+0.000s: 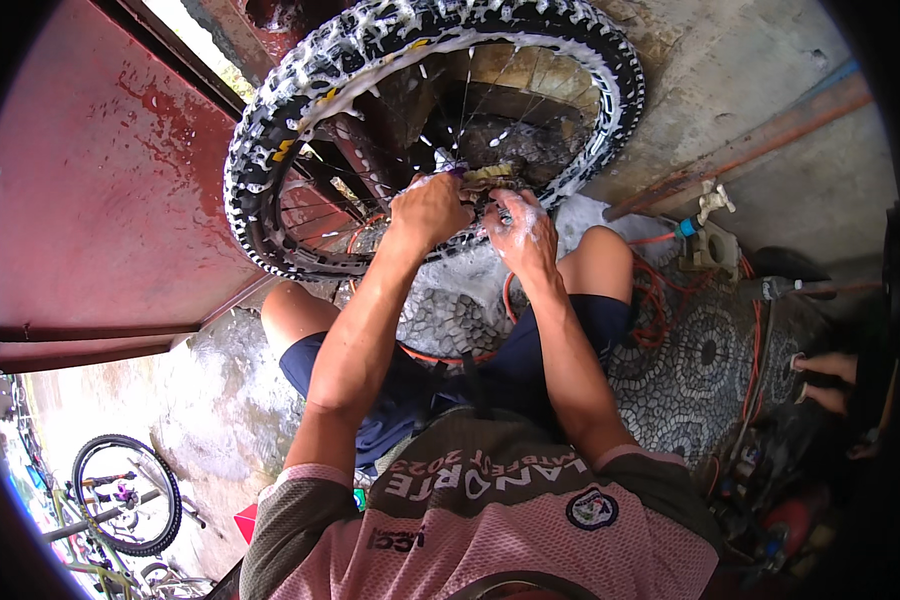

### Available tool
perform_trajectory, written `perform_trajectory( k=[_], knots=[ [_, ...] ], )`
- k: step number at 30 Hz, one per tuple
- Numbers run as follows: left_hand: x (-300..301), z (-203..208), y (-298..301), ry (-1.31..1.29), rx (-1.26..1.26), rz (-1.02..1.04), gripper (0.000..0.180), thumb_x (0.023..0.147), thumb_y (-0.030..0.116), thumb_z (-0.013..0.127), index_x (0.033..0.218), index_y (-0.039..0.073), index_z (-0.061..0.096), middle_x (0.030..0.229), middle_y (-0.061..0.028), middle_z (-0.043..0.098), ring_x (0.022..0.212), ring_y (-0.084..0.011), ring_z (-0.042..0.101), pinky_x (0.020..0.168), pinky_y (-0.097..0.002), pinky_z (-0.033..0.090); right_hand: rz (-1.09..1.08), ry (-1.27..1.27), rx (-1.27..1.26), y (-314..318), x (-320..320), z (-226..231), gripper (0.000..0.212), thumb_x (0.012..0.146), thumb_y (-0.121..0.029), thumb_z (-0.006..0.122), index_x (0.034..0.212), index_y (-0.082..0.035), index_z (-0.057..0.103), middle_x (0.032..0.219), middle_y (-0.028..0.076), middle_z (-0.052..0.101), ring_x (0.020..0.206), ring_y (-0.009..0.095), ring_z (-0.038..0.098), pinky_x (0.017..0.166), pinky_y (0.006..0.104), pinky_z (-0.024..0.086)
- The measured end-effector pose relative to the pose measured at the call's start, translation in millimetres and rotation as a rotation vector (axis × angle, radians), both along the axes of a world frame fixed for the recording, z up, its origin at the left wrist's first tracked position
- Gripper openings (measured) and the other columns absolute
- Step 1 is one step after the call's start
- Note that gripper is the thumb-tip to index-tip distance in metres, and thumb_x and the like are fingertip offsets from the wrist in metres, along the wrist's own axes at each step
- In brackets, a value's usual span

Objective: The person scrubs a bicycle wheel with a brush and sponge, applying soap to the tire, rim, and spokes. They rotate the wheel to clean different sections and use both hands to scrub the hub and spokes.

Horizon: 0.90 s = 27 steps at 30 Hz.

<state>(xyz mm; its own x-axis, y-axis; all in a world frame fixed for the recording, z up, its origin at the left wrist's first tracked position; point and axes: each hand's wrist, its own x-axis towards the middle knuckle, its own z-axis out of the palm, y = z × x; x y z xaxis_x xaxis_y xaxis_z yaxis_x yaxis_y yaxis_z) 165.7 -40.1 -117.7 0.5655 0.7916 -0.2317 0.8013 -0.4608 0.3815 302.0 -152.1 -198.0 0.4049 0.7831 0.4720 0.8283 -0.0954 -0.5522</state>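
Observation:
A foam-covered bicycle wheel [260, 190] with a knobby black tire stands tilted in front of my knees. My left hand [430, 210] is closed near its hub. From that fist a brush with pale yellow bristles [490, 172] seems to stick out to the right, its handle mostly hidden by the fingers. Suds coat the back of my right hand [518, 235], whose fingers curl against the dark sprockets [478, 200] at the wheel's middle. Just what those fingertips grip is partly hidden.
A red metal panel [110, 180] rises at left. On the right are a tap [712, 203] with a blue fitting, an orange hose [652, 310] and a rusty pipe [750, 145]. Another bicycle wheel [127, 495] shows at lower left. A person's feet [820, 380] are at far right.

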Motion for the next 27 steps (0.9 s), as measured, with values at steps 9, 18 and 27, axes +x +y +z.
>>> perform_trajectory(
  k=[9,18,27],
  knots=[
    [-29,-6,28,-0.289,-0.083,-0.235,0.048,0.083,0.016,0.079,0.129,0.005,0.072,0.116,-0.0193,0.076,0.109,-0.0354,0.073,0.095,-0.042,0.057,0.169,0.364,-0.04,-19,5,9,0.031,0.092,-0.011,0.068,0.122,-0.014,0.073,0.085,0.011,0.074,0.068,0.024,0.07,0.064,0.038,0.056],
    [-25,-29,36,0.021,0.025,-0.262,0.05,0.082,0.027,0.078,0.126,0.005,0.073,0.108,-0.0256,0.075,0.108,-0.0395,0.073,0.093,-0.0453,0.058,0.287,-0.119,-0.174,-13,-4,27,0.047,0.09,-0.018,0.067,0.137,-0.023,0.063,0.092,0.014,0.076,0.071,0.036,0.073,0.064,0.0501,0.059],
    [-76,142,-17,-0.638,1.021,-0.018,0.034,0.085,0.024,0.088,0.113,0.009,0.077,0.099,-0.0096,0.073,0.088,-0.0239,0.068,0.082,-0.0391,0.056,0.307,-0.409,-0.587,4,3,37,0.057,0.095,-0.026,0.063,0.151,-0.016,0.056,0.077,0.016,0.075,0.066,0.032,0.074,0.061,0.0489,0.057]
  ],
)
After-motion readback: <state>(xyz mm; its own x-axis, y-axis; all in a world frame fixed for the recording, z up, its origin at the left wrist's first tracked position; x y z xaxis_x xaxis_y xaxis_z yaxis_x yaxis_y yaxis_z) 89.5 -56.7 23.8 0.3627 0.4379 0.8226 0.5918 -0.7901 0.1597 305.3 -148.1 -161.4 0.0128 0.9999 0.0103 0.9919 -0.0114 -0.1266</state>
